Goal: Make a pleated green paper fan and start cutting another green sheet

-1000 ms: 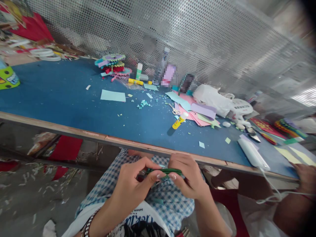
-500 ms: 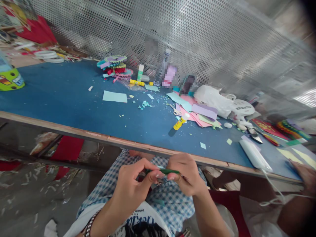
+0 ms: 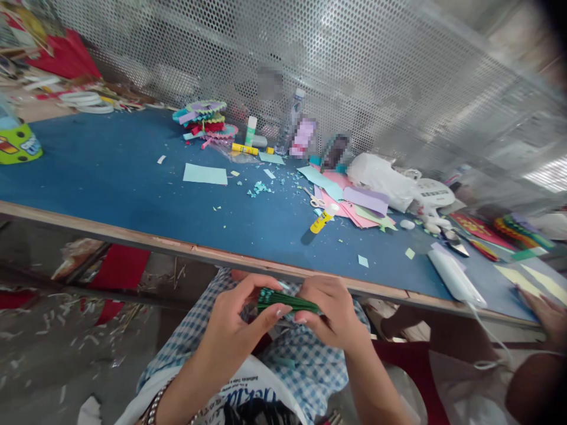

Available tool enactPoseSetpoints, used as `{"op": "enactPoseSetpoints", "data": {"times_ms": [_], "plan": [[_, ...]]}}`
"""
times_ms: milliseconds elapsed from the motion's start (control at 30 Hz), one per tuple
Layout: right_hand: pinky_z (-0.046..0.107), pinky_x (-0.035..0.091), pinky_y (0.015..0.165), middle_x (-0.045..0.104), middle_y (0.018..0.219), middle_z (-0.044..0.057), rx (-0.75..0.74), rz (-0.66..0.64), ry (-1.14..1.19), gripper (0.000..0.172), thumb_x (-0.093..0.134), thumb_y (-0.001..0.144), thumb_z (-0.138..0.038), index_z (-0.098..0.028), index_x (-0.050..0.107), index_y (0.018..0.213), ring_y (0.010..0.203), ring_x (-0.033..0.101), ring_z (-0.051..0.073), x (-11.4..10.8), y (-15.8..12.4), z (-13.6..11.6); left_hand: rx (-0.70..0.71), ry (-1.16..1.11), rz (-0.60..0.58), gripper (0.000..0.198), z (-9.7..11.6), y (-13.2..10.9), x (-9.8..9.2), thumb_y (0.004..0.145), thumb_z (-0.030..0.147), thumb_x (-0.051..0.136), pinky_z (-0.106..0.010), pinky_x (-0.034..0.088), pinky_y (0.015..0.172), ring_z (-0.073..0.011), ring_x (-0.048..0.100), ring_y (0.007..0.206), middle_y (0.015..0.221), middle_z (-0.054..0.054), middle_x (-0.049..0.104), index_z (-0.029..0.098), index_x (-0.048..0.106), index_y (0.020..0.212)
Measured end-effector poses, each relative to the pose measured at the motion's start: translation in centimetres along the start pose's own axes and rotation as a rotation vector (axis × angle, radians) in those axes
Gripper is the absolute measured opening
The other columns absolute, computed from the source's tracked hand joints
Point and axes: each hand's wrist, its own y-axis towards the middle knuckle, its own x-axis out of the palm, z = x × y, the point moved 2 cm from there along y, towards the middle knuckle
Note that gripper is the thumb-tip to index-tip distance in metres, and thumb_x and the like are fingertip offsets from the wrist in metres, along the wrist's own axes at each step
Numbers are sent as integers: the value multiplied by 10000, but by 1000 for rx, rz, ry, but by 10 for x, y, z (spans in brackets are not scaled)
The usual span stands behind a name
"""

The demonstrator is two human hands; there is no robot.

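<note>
A bundle of thin dark green sticks (image 3: 287, 301) lies crosswise between my hands, over my lap and just in front of the table edge. My left hand (image 3: 241, 316) has its thumb and fingers around the left end, where light blue-green tips show. The other end is held by my right hand (image 3: 330, 307), whose curled fingers hide part of it. Under the hands are a blue checked cloth (image 3: 186, 330) and a white printed bag (image 3: 248, 383).
On the blue table (image 3: 133, 195) are a glue stick (image 3: 321, 219), scissors (image 3: 315, 199), coloured paper (image 3: 365, 202), a light blue sheet (image 3: 205, 174) and paper scraps. A white power bank (image 3: 456, 277) lies at right, near another person's hand (image 3: 543, 310). A mesh screen (image 3: 212, 53) rises behind.
The green bundle has turned so that its tips and more of its length show. My left fingers have lifted and spread a little around it.
</note>
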Motion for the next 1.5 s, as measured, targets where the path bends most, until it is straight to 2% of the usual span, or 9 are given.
{"op": "enactPoseSetpoints", "data": {"times_ms": [200, 367, 567, 700, 867, 1000, 1100, 1333, 1500], "plan": [[241, 370, 538, 577, 681, 16, 145, -12, 15, 492, 377, 849, -643, -179, 517, 936, 550, 490, 115, 2, -2, 5, 71, 108, 171, 168, -2, -1, -9, 820, 373, 572, -198, 456, 557, -127, 588, 640, 738, -9, 637, 206, 588, 833], [255, 435, 585, 615, 818, 27, 244, 44, 159, 420, 411, 895, -534, -200, 420, 1150, 581, 534, 112, 12, -27, 15, 92, 237, 345, 194, -1, 4, -29, 800, 393, 592, -219, 466, 596, -147, 592, 683, 760, -26, 642, 200, 584, 826], [241, 419, 585, 638, 837, 14, 355, -103, 76, 259, 497, 891, -325, -217, 427, 1116, 589, 554, 108, 29, -50, 22, 79, 459, 133, 283, 13, 46, -69, 777, 472, 599, -218, 464, 566, -169, 602, 701, 807, -38, 665, 218, 634, 896], [238, 420, 582, 649, 875, 18, 404, -126, 28, 284, 489, 892, -261, -215, 411, 1161, 591, 567, 106, 24, -53, 24, 146, 429, 194, 365, 36, 86, -91, 739, 487, 633, -215, 463, 541, -174, 607, 706, 818, -36, 650, 224, 615, 992], [247, 463, 616, 610, 975, 50, 467, 193, 158, 210, 478, 888, -224, -213, 451, 1096, 645, 552, 100, 28, -40, 22, 160, 211, 202, 431, 44, 95, -69, 727, 457, 654, -236, 504, 613, -175, 630, 743, 835, -39, 651, 196, 568, 1059], [263, 505, 653, 500, 1194, 107, 462, 529, 360, 434, 528, 866, -267, -251, 311, 1241, 826, 574, 126, 42, -16, 12, 75, -35, 188, 436, 26, 70, -35, 727, 454, 657, -261, 533, 672, -182, 643, 805, 868, -43, 657, 191, 531, 1051], [251, 502, 640, 529, 1116, 90, 502, 531, 439, 374, 532, 869, -289, -245, 382, 1209, 823, 579, 129, 48, -5, 6, 0, -138, 231, 421, 13, 50, -25, 728, 448, 662, -257, 533, 683, -175, 636, 830, 902, -44, 650, 192, 521, 1032], [235, 472, 578, 585, 757, 7, 608, 546, 554, 169, 518, 874, -324, -202, 566, 981, 628, 546, 109, 37, -8, 8, -153, -157, 269, 396, 6, 30, -38, 778, 511, 601, -186, 408, 470, -102, 552, 587, 727, -5, 605, 196, 586, 1017], [230, 447, 573, 578, 699, -7, 660, 554, 529, 168, 533, 862, -346, -198, 603, 902, 596, 522, 104, 30, -13, 11, -139, -216, 241, 400, -1, 29, -40, 807, 522, 552, -231, 452, 534, -141, 580, 632, 746, -24, 626, 201, 584, 1043]]}}
